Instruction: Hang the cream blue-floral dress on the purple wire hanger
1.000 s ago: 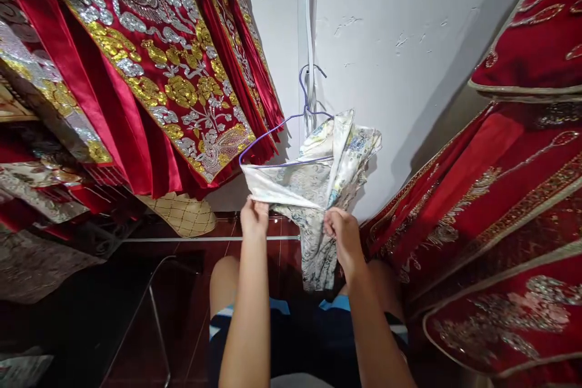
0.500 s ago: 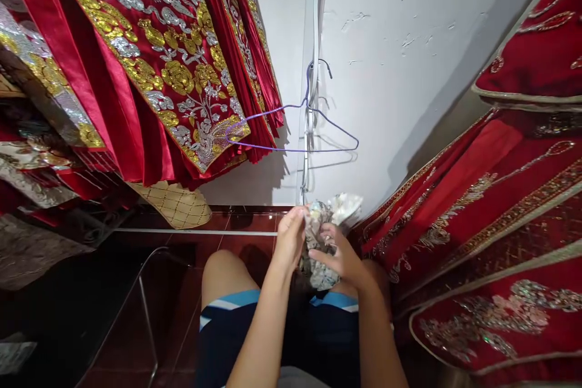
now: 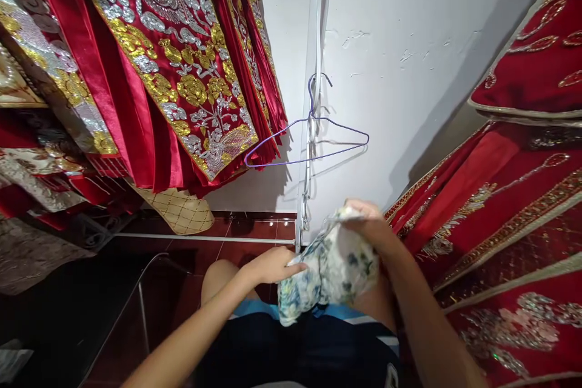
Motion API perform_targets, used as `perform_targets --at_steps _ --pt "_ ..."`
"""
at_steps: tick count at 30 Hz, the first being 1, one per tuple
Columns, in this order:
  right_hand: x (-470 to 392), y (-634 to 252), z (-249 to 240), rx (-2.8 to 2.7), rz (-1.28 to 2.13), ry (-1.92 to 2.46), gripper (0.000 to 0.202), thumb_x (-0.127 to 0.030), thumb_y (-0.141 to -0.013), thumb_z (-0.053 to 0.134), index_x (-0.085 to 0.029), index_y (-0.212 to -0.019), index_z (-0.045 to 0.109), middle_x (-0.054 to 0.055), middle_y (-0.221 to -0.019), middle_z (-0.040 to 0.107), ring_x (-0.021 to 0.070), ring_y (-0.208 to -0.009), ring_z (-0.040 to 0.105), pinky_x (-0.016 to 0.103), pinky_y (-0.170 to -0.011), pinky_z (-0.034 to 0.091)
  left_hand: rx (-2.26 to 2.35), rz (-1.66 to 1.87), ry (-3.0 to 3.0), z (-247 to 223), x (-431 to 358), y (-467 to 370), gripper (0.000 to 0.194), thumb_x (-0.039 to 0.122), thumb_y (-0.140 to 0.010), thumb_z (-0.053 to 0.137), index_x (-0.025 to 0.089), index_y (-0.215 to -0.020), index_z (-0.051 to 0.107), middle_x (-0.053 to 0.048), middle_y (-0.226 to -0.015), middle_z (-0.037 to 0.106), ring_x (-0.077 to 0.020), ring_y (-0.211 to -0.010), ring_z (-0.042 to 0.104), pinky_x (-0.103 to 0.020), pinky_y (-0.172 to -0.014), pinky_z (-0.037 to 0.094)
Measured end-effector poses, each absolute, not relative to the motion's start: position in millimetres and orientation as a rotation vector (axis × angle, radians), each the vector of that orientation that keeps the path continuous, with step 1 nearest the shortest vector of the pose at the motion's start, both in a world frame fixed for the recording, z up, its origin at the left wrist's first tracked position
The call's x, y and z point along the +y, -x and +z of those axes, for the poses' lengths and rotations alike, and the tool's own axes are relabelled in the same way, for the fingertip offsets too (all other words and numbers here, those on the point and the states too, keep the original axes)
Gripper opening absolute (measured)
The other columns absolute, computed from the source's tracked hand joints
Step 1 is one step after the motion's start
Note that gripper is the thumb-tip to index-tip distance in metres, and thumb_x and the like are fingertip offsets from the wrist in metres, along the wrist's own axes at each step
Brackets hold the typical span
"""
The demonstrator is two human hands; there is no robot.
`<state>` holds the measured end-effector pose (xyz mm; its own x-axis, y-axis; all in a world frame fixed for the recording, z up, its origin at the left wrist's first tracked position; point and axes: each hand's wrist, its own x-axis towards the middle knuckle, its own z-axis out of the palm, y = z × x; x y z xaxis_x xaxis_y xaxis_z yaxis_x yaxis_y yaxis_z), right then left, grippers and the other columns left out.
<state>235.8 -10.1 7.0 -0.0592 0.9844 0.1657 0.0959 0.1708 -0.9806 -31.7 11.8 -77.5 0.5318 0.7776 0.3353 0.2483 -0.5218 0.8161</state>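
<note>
A floral cloth (image 3: pixel 318 273), white with blue, green and yellow, hangs spread between my hands above my lap. It is crumpled and partly blurred, so I cannot tell what kind of garment it is. My left hand (image 3: pixel 277 264) grips its left upper edge, thumb across the front. At the upper right corner, my right hand (image 3: pixel 368 221) is closed on the cloth, its fingers partly hidden behind the fabric. Beyond both hands, a purple wire hanger (image 3: pixel 313 160) hangs from the upright white rail with nothing on it.
Red garments with gold and silver sequins (image 3: pixel 191 91) hang at the left. More beaded red garments (image 3: pixel 509 194) fill the right side. A white wall (image 3: pixel 386 42) stands ahead. A black surface with a metal frame (image 3: pixel 68 309) is at lower left, over a dark red tiled floor.
The bunched cloth has been opened out wider. My right hand has moved up and right with one edge, my left hand lower. The hanger has swung slightly.
</note>
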Motion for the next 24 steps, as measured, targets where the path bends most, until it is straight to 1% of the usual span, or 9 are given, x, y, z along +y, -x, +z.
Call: perform_targets --at_steps 3,5,7,8,10,13,16,21,24 --pt "29.9 -261.7 34.3 -1.342 0.713 1.165 0.026 -0.030 -0.062 0.082 -0.020 -0.076 0.063 -0.002 -0.065 0.059 0.0145 -0.059 0.052 0.024 -0.054 0.039 0.759 0.830 -2.238 -70.3 28.0 61.1 0.026 0.042 -0.080 0.074 0.025 -0.062 0.067 0.000 -0.048 0.055 -0.0157 -0.038 0.049 -0.026 -0.042 0.032" --pt "64.4 -267.8 41.3 -1.397 0.590 1.157 0.040 -0.029 -0.063 0.080 -0.022 -0.100 0.067 0.001 -0.081 0.067 0.0169 -0.068 0.057 0.027 -0.060 0.044 0.891 0.867 -2.352 -50.4 43.1 76.8 0.021 0.041 -0.086 0.067 0.025 -0.074 0.072 -0.001 -0.052 0.058 -0.0169 -0.042 0.052 -0.026 -0.049 0.035" --pt "100.1 -265.1 40.0 -1.456 0.510 1.144 0.042 -0.030 -0.068 0.076 -0.022 -0.109 0.068 0.006 -0.100 0.070 0.0190 -0.083 0.062 0.030 -0.074 0.048 1.069 0.772 -2.461 -25.1 58.5 88.1 0.025 0.039 -0.091 0.060 0.025 -0.075 0.072 -0.002 -0.054 0.059 -0.0179 -0.046 0.052 -0.027 -0.059 0.039" --pt "116.4 -261.9 37.2 -1.477 0.495 1.139 0.037 -0.031 -0.070 0.074 -0.021 -0.106 0.069 0.007 -0.104 0.070 0.0199 -0.091 0.062 0.031 -0.081 0.048 1.151 0.703 -2.499 -12.9 65.8 92.3 0.027 0.038 -0.091 0.058 0.025 -0.071 0.070 -0.003 -0.054 0.060 -0.0186 -0.048 0.052 -0.028 -0.064 0.041" --pt "141.6 -255.1 30.0 -1.521 0.529 1.153 0.025 -0.034 -0.074 0.068 -0.018 -0.094 0.071 0.008 -0.099 0.071 0.0208 -0.095 0.061 0.032 -0.087 0.046 1.270 0.601 -2.538 7.1 79.6 99.1 0.027 0.035 -0.088 0.059 0.024 -0.065 0.068 -0.005 -0.058 0.063 -0.0207 -0.052 0.055 -0.031 -0.070 0.044" --pt "153.3 -252.5 22.0 -1.521 0.560 1.226 0.024 -0.040 -0.076 0.065 -0.017 -0.075 0.067 0.005 -0.076 0.068 0.0192 -0.077 0.057 0.032 -0.076 0.045 1.280 0.666 -2.514 23.1 99.4 108.2 0.020 0.032 -0.085 0.058 0.023 -0.073 0.072 -0.010 -0.083 0.074 -0.0259 -0.075 0.066 -0.034 -0.080 0.049" --pt "138.2 -260.0 22.8 -1.475 0.468 1.317 0.028 -0.042 -0.075 0.066 -0.018 -0.063 0.060 0.001 -0.063 0.059 0.0161 -0.066 0.049 0.029 -0.064 0.039 1.156 0.939 -2.389 29.3 116.8 114.7 0.019 0.032 -0.084 0.058 0.021 -0.079 0.073 -0.011 -0.109 0.074 -0.0285 -0.103 0.067 -0.037 -0.096 0.048" --pt "103.0 -267.4 35.5 -1.458 0.367 1.420 0.039 -0.041 -0.076 0.064 -0.023 -0.051 0.040 -0.004 -0.050 0.041 0.0117 -0.055 0.036 0.027 -0.054 0.027 1.149 1.181 -2.302 45.9 123.2 99.2 0.021 0.032 -0.086 0.053 0.018 -0.074 0.064 -0.012 -0.115 0.070 -0.0299 -0.113 0.063 -0.043 -0.105 0.045" --pt "92.4 -260.5 37.4 -1.440 0.367 1.426 0.040 -0.044 -0.075 0.065 -0.023 -0.053 0.040 -0.004 -0.049 0.041 0.0117 -0.053 0.036 0.027 -0.053 0.025 1.153 1.285 -2.427 63.0 117.3 73.1 0.019 0.028 -0.090 0.046 0.018 -0.078 0.057 -0.014 -0.126 0.064 -0.0285 -0.120 0.059 -0.044 -0.105 0.044"
